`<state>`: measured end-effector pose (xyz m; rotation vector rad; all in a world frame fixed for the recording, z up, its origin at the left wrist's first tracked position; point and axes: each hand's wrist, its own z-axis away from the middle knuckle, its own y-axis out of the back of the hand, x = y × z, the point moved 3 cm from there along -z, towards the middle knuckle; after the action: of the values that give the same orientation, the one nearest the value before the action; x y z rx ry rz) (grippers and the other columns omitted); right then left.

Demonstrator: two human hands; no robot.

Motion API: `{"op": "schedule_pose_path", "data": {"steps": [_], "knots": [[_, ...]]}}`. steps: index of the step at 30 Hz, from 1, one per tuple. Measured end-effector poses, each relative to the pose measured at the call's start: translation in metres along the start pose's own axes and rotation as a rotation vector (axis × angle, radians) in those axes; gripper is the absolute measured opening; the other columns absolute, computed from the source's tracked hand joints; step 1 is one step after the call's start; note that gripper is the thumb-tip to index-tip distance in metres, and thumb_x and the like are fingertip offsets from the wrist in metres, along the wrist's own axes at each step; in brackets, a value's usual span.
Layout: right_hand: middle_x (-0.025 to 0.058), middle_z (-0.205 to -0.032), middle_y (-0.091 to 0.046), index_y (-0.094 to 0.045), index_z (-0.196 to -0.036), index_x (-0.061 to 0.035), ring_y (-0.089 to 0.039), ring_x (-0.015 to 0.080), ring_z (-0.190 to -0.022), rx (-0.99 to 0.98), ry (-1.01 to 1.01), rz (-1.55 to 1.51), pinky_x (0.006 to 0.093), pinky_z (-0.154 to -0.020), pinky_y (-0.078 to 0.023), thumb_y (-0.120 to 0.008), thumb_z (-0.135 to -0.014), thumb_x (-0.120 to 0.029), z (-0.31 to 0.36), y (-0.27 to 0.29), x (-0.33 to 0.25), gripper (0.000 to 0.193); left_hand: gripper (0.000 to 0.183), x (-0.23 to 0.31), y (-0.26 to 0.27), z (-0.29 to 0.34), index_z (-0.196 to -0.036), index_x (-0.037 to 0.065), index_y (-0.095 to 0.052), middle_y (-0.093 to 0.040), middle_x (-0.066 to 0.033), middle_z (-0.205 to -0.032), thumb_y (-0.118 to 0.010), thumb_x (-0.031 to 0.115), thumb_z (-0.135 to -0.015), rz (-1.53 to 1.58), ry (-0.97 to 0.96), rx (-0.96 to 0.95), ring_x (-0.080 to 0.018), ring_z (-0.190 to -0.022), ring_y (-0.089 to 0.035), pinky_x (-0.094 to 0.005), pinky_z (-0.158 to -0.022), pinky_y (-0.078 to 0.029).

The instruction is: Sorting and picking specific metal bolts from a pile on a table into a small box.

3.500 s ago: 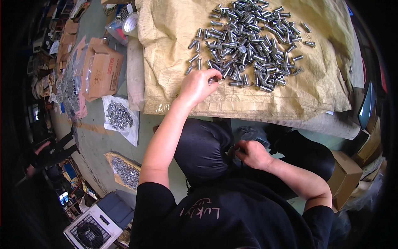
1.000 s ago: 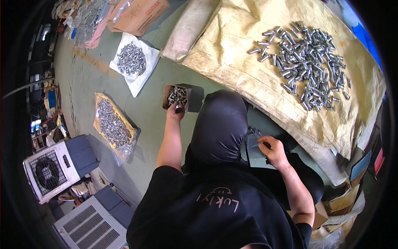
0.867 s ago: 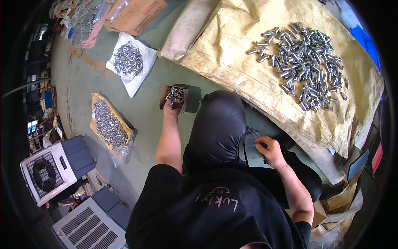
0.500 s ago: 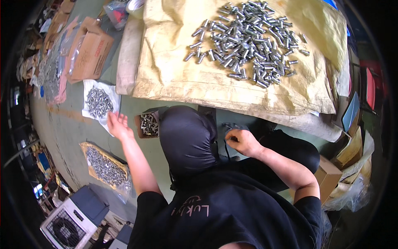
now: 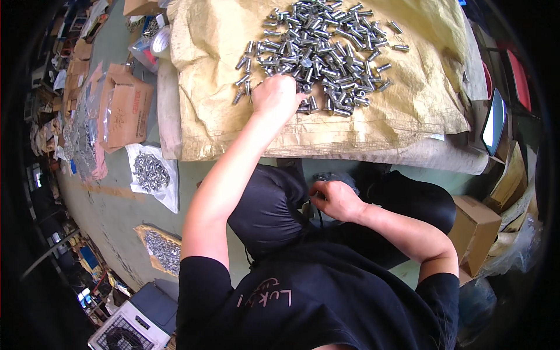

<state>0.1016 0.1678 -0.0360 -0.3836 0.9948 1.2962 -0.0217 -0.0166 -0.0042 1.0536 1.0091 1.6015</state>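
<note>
A heap of shiny metal bolts (image 5: 326,52) lies on a yellowish woven sheet (image 5: 227,128) over the work surface in front of me. At the heap's near left edge, my left hand (image 5: 275,96) reaches down with curled fingers among the bolts. Its fingertips are partly hidden, so what it grips cannot be made out. My right hand (image 5: 337,199) is low over my lap, near the surface's front edge, fingers drawn together in a pinch. Anything inside it is hidden. Just beyond it is a clear plastic bag (image 5: 344,178), partly covered by the hand.
On the floor at left are a white bag of small metal parts (image 5: 151,172) and a tray of similar parts (image 5: 162,251). An open cardboard box (image 5: 129,111) stands farther back. A fan unit (image 5: 128,329) is at lower left, another carton (image 5: 475,224) at right.
My left hand has moved from beside the white bag on the left up to the bolt heap, and its fingers have curled. My right hand stays over my lap. The view has shifted slightly.
</note>
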Motion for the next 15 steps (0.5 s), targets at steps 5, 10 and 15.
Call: {"op": "schedule_pose_path", "data": {"steps": [5, 10, 15], "knots": [[0.0175, -0.081, -0.063, -0.061, -0.090, -0.0047, -0.060, 0.0340, -0.082, 0.003, 0.038, 0.013, 0.0418, -0.074, -0.048, -0.056, -0.077, -0.021, 0.005, 0.004, -0.002, 0.021, 0.027, 0.000, -0.006, -0.003, -0.077, 0.004, -0.066, -0.064, -0.0139, -0.075, -0.071, 0.029, -0.069, 0.113, 0.047, 0.036, -0.0287, -0.072, -0.064, -0.0374, -0.064, -0.051], [0.0171, -0.082, -0.063, -0.061, -0.091, -0.0048, -0.061, 0.0338, -0.082, 0.003, 0.031, 0.001, 0.0416, -0.074, -0.048, -0.056, -0.077, -0.021, 0.006, 0.001, -0.001, 0.021, 0.017, -0.035, -0.005, 0.001, -0.090, 0.001, -0.062, -0.065, -0.0100, -0.081, -0.062, 0.011, -0.077, 1.400, 0.186, -0.181, -0.0182, -0.072, -0.063, -0.0305, -0.063, -0.055], [0.0174, -0.082, -0.063, -0.061, -0.091, -0.0049, -0.061, 0.0339, -0.082, -0.013, 0.028, 0.003, 0.0419, -0.074, -0.048, -0.055, -0.078, -0.021, 0.006, -0.002, 0.000, 0.022, 0.019, -0.035, 0.007, 0.014, -0.097, 0.002, -0.056, -0.063, -0.0139, -0.091, -0.054, 0.017, -0.085, 2.170, 0.036, -0.325, -0.0207, -0.078, -0.062, -0.0339, -0.065, -0.056]]}}
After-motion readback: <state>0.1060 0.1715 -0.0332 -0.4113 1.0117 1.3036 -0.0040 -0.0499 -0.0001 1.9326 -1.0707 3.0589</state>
